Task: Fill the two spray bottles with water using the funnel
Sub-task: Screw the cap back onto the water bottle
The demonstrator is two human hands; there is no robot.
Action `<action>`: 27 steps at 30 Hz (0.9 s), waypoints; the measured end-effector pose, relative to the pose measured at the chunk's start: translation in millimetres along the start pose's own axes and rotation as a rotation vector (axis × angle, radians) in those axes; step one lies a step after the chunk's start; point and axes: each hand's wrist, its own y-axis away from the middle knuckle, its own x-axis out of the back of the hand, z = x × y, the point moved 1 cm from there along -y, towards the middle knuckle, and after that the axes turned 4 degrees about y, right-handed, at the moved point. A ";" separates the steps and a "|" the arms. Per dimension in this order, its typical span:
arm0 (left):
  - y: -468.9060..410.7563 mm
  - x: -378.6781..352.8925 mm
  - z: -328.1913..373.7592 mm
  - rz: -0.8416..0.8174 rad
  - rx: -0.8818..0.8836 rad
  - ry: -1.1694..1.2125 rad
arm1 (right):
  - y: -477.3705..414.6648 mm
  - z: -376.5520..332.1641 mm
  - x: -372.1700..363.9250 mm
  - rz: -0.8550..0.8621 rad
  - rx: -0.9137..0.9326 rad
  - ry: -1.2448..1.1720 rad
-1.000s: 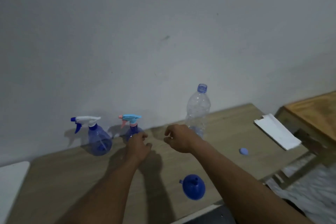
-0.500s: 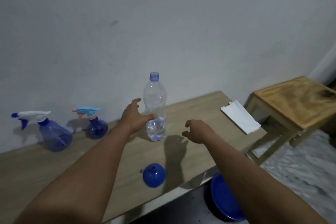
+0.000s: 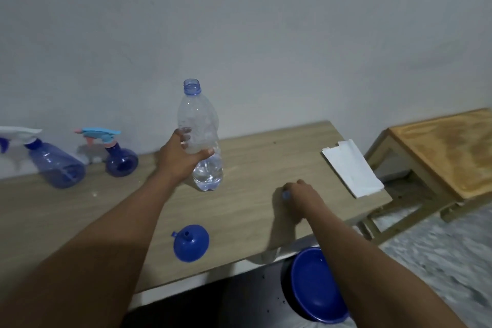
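A clear water bottle (image 3: 201, 125) stands uncapped on the wooden table (image 3: 247, 210), with a little water at its bottom. My left hand (image 3: 181, 160) is wrapped around its middle. My right hand (image 3: 300, 196) rests on the table to the right, fingers closed on the small blue bottle cap (image 3: 286, 195). At the back left stand two blue spray bottles: one with a white trigger head (image 3: 57, 165), one smaller with a light-blue head (image 3: 121, 160). A blue funnel (image 3: 191, 242) lies mouth-down near the front edge.
A folded white paper (image 3: 351, 168) lies at the table's right end. Beyond it stands a wooden stool (image 3: 447, 152). A blue bowl (image 3: 314, 290) sits below the table's front edge. A plain wall runs close behind the table.
My left hand has closed around the water bottle. My right hand moved right and down onto the blue cap. The view shifted right.
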 end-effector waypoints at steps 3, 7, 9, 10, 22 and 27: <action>2.2 -0.5 1.1 0.012 0.005 0.006 | 0.7 -2.1 4.2 0.018 0.086 0.018; 5.7 0.8 7.8 0.027 0.020 0.031 | 6.9 -22.2 35.1 0.064 0.206 0.011; 6.6 3.6 14.6 0.058 0.016 0.066 | 11.2 -39.2 63.1 0.097 0.282 -0.019; 6.6 5.1 18.2 0.069 0.014 0.078 | 13.6 -48.9 78.7 0.114 0.315 -0.046; 14.8 2.8 36.6 0.074 0.094 0.064 | 54.8 -167.0 244.7 0.469 0.657 -0.178; 14.2 0.7 36.9 0.075 0.107 0.062 | 58.4 -201.1 255.2 0.386 0.717 -0.094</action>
